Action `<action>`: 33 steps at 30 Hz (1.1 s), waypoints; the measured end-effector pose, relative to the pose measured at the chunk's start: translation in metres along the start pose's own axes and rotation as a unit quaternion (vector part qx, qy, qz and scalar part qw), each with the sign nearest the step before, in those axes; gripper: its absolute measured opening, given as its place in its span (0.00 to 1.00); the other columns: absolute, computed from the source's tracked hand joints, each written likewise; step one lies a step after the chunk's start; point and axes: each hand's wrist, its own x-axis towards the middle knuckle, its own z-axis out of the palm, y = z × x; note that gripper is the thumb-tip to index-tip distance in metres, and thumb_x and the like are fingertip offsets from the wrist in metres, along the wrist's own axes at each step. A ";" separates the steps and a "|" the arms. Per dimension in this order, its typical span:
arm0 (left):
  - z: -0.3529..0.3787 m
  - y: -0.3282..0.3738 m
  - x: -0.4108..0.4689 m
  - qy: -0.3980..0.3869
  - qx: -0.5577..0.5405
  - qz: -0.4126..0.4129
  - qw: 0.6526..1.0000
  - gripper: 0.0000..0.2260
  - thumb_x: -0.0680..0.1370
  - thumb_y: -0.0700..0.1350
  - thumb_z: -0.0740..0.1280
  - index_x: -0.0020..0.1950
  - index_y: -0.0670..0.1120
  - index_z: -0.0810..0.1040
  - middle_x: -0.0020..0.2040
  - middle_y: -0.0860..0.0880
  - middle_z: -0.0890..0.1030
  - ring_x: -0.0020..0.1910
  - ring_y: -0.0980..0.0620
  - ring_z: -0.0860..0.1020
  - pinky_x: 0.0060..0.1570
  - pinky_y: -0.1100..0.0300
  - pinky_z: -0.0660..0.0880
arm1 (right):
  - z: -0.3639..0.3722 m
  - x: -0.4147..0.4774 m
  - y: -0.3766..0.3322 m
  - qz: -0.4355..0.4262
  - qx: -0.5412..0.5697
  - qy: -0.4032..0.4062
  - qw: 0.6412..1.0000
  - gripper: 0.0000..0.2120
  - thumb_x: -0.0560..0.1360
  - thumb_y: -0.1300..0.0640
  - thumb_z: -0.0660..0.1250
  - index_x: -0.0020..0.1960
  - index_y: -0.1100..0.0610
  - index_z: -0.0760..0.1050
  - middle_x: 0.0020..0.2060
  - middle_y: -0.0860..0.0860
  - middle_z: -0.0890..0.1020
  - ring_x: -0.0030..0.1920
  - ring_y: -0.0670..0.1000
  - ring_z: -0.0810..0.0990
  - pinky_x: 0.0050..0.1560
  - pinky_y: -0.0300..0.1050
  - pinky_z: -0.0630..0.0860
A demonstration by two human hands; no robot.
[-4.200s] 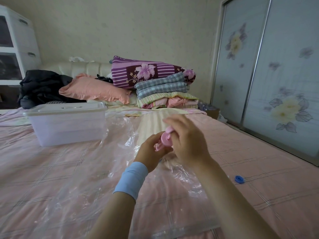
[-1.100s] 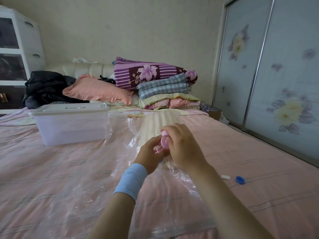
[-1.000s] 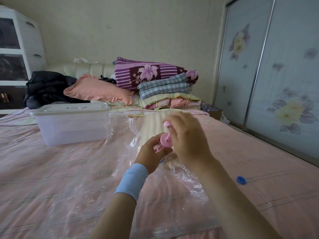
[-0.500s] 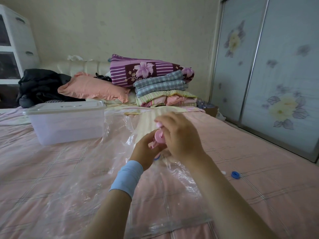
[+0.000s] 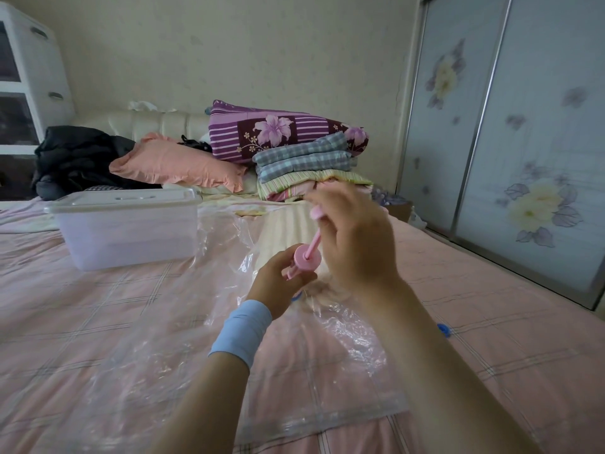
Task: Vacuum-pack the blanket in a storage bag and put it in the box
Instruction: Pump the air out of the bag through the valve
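- Head view, step in hand: likely pumping air out of the bag (image 5: 183,339), spread flat and crinkled across the bed (image 5: 65,306).
- Left hand (image 5: 278,285) at centre, grip closed round the barrel of the pink pump (image 5: 306,257); foot of the pump and the valve hidden behind the fingers.
- Right hand (image 5: 355,237) just above, at 1 o'clock, grip pinching the plunger handle (image 5: 316,213), with the thin rod drawn well out of the barrel.
- Blanket (image 5: 288,224): pale, ribbed, at 12 o'clock beyond the hands, seemingly inside the far end of the bag; bag loose and puffy, so probably a good deal of air left.
- Next, by judgement: push the plunger straight down while keeping the barrel square on the valve, or risk a leak.
- Box (image 5: 127,231) at 10 o'clock, lid on; needs opening before packing.
- Small blue cap (image 5: 443,329) at 4 o'clock on the bed, probably for the valve.
- Further off: pillow (image 5: 176,165) at 11 o'clock, folded bedding (image 5: 304,165) at 12, wardrobe doors (image 5: 523,158) at 2. Nothing blocking the stroke.
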 end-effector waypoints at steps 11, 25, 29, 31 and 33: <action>0.007 0.000 -0.003 -0.004 0.005 -0.001 1.000 0.14 0.73 0.43 0.73 0.49 0.63 0.78 0.50 0.57 0.81 0.48 0.64 0.78 0.45 0.74 0.70 | 0.025 -0.041 0.012 0.049 -0.036 -0.189 0.980 0.16 0.78 0.54 0.55 0.57 0.54 0.80 0.53 0.50 0.80 0.48 0.54 0.79 0.38 0.47 0.78; 0.006 -0.005 0.000 -0.005 0.000 0.001 1.000 0.12 0.73 0.43 0.72 0.52 0.59 0.79 0.47 0.58 0.81 0.46 0.61 0.79 0.49 0.70 0.73 | 0.029 -0.041 0.010 0.070 -0.019 -0.185 0.980 0.12 0.79 0.55 0.59 0.57 0.53 0.80 0.53 0.50 0.79 0.46 0.53 0.79 0.38 0.46 0.76; 0.000 -0.008 0.003 -0.002 -0.003 0.006 1.000 0.20 0.73 0.46 0.74 0.62 0.62 0.77 0.56 0.62 0.81 0.56 0.64 0.76 0.54 0.70 0.70 | -0.001 0.003 -0.005 0.005 0.002 0.055 0.998 0.11 0.80 0.59 0.61 0.55 0.56 0.82 0.49 0.51 0.81 0.46 0.51 0.78 0.39 0.42 0.75; -0.001 -0.011 0.003 -0.007 -0.002 0.008 1.000 0.20 0.73 0.47 0.74 0.62 0.63 0.77 0.57 0.62 0.80 0.58 0.62 0.76 0.55 0.68 0.70 | -0.008 0.010 -0.008 0.003 0.011 0.132 0.991 0.12 0.80 0.60 0.61 0.56 0.58 0.83 0.48 0.53 0.81 0.47 0.52 0.78 0.40 0.40 0.73; 0.001 -0.011 0.003 -0.010 -0.001 0.006 1.000 0.19 0.73 0.45 0.74 0.61 0.61 0.78 0.57 0.61 0.81 0.56 0.61 0.77 0.54 0.70 0.70 | 0.003 -0.006 -0.005 0.020 -0.002 0.095 0.995 0.13 0.80 0.59 0.60 0.57 0.57 0.82 0.49 0.53 0.80 0.47 0.52 0.78 0.38 0.42 0.74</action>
